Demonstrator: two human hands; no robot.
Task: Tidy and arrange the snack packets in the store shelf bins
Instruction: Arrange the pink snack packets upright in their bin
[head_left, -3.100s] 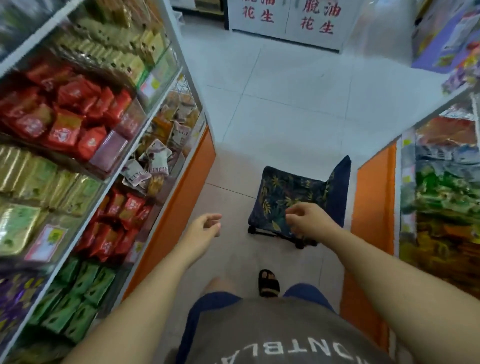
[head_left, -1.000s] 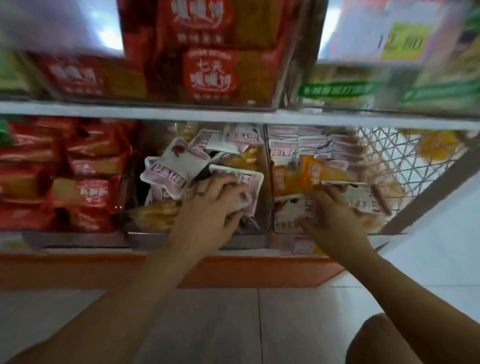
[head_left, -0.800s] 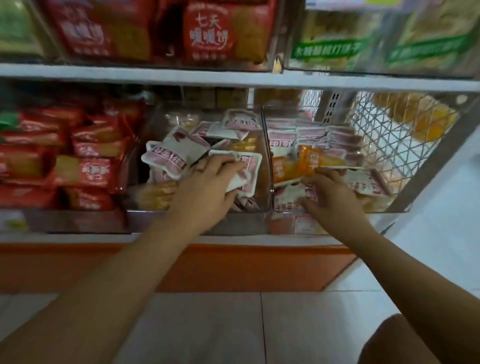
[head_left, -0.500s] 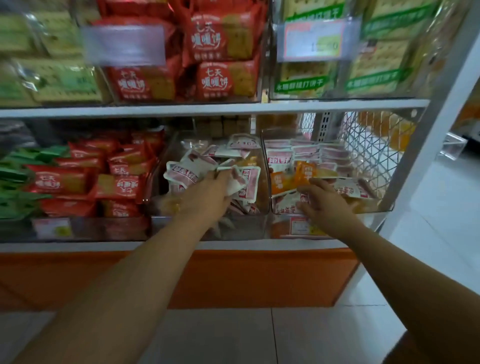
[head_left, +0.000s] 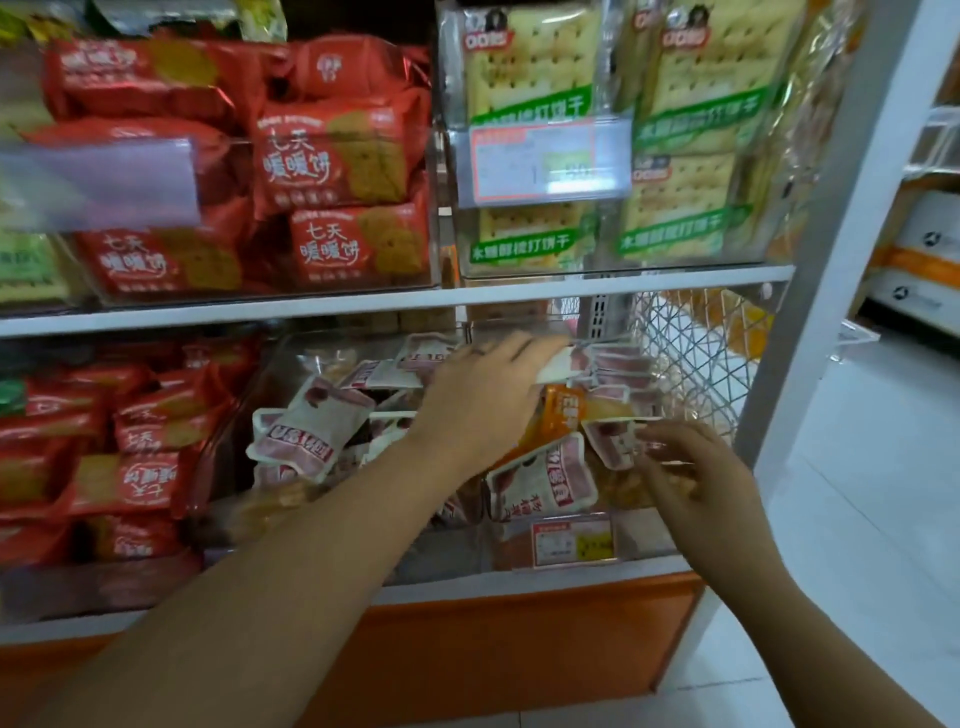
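- Left hand (head_left: 488, 400) is gripping a white packet (head_left: 557, 367) over the end bin (head_left: 644, 538); right hand (head_left: 691, 467) is pinching a second packet (head_left: 610, 441) inside it.
- Both are looking light, soft and crinkly, so pinching the sealed edges gently seems best.

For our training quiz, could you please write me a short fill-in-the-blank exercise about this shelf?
1. The left hand holds a white packet over the orange packet, in the bin farthest to the ____.
2. The cracker packs on the upper shelf are banded in ____.
3. The biscuit packets left of them are ____.
Missing words: right, green, red.
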